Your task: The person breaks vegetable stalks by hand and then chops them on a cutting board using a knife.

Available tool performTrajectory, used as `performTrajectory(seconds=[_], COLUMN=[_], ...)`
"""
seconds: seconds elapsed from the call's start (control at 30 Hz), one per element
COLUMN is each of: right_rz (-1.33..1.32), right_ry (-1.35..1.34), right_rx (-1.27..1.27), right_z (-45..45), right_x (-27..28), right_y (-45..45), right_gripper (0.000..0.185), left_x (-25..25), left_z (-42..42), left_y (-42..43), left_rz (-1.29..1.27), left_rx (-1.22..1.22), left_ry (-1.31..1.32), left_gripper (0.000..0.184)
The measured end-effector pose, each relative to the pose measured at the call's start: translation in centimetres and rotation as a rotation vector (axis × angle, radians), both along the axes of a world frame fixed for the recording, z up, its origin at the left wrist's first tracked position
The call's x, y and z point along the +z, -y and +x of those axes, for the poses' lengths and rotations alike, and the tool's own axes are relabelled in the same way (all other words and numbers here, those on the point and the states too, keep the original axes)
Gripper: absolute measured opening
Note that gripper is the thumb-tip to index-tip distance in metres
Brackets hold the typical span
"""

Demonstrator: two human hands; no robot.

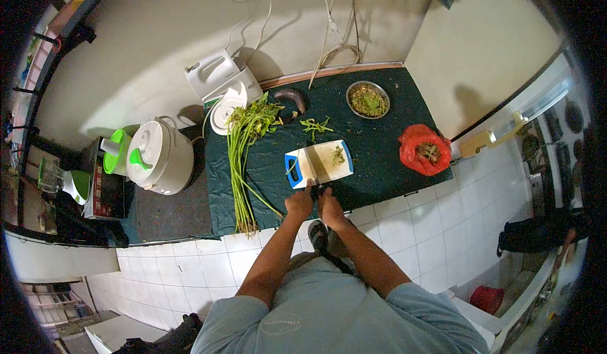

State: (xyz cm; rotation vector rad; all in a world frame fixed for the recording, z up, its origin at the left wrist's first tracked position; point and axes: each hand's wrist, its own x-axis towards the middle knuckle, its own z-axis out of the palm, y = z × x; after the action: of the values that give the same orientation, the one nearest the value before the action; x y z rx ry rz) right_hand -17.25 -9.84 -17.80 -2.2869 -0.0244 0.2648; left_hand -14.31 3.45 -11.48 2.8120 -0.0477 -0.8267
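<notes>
A white cutting board (326, 153) with blue ends lies near the counter's front edge. A small heap of chopped green bits (338, 157) rests on its right half. My right hand (330, 207) is closed around the dark handle of a knife (312, 166), whose blade points away from me over the board. Close beside it, at the board's front edge, my left hand (299, 203) is curled, one digit reaching up near the blade's base. Whatever its fingers hold is hidden. Long-stemmed leafy greens (238, 164) lie left of the board, and cut green pieces (315, 126) lie behind it.
On the dark green cloth (373, 145) stand a metal bowl of chopped greens (368, 99) and a red plastic bag (425, 150) with brownish contents. An eggplant (291, 99) lies at the back. A white mixer (221, 79) and a white rice cooker (159, 156) stand to the left.
</notes>
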Motion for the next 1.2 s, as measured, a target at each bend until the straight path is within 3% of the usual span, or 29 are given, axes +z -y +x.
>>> performTrajectory(seconds=[0.1, 0.27, 0.37, 0.43, 0.57, 0.63, 0.67, 0.73, 0.77, 0.87, 0.93, 0.97, 1.03, 1.07, 1.2], right_rz=[-0.223, -0.172, 0.100, -0.036, -0.188, -0.184, -0.182, -0.211, -0.211, -0.158, -0.249, -0.252, -0.266, -0.287, -0.281], right_ry=[-0.038, -0.054, -0.279, -0.077, -0.104, -0.023, 0.004, -0.257, -0.254, -0.175, -0.098, -0.089, -0.095, -0.110, 0.043], right_rx=[0.109, -0.004, -0.085, 0.009, -0.002, 0.082, 0.110, -0.013, -0.012, -0.059, 0.005, 0.006, 0.024, -0.017, -0.020], right_z=[2.5, 1.3, 0.2, 0.9, 2.6, 1.8, 1.3, 0.0, 0.1, 0.7, 1.7, 2.4, 2.9, 3.6, 4.2], right_x=[5.4, 3.7, 4.3, 3.5, 4.9, 5.1, 5.1, 5.0, 4.3, 2.7, 5.5, 5.7, 5.8, 5.4, 5.4], right_y=[-0.3, -1.2, -0.7, -0.8, -1.3, -1.3, -1.3, -1.5, -1.5, -1.5, -1.0, -0.6, 0.6, 0.9, 2.5], right_gripper=[0.034, 0.030, 0.033, 0.034, 0.032, 0.033, 0.033, 0.033, 0.033, 0.034, 0.034, 0.034, 0.035, 0.036, 0.038], left_x=[-1.0, -2.8, -5.3, -5.9, -6.9, -4.8, -3.8, -2.7, -2.7, -7.8, -12.9, -12.2, -8.1, -2.6, -3.7], left_z=[0.4, 1.3, 2.1, 2.3, 2.5, 2.9, 2.7, 2.4, 2.5, 2.3, 3.6, 4.2, 4.1, 4.3, 6.0], left_y=[0.0, -0.9, -1.4, -1.6, -2.3, -2.4, -2.6, -3.2, -3.6, -4.8, -5.2, -5.2, -5.0, -3.7, -3.8], left_rz=[-0.001, -0.052, -0.115, -0.126, -0.136, -0.353, -0.353, -0.616, -0.616, -0.818, -0.692, -0.696, -0.405, -0.339, -0.199], left_rx=[-0.018, -0.014, 0.019, 0.034, -0.043, 0.103, 0.103, 0.206, 0.206, 0.331, 0.263, 0.262, 0.260, 0.451, 0.354], left_ry=[-0.020, -0.039, -0.134, -0.176, -0.076, -0.331, -0.332, -0.435, -0.433, -0.517, -0.142, -0.133, 0.472, 0.323, 0.624], left_gripper=[0.064, 0.063, 0.067, 0.069, 0.079, 0.092, 0.092, 0.104, 0.104, 0.096, 0.074, 0.074, 0.050, 0.039, 0.030])
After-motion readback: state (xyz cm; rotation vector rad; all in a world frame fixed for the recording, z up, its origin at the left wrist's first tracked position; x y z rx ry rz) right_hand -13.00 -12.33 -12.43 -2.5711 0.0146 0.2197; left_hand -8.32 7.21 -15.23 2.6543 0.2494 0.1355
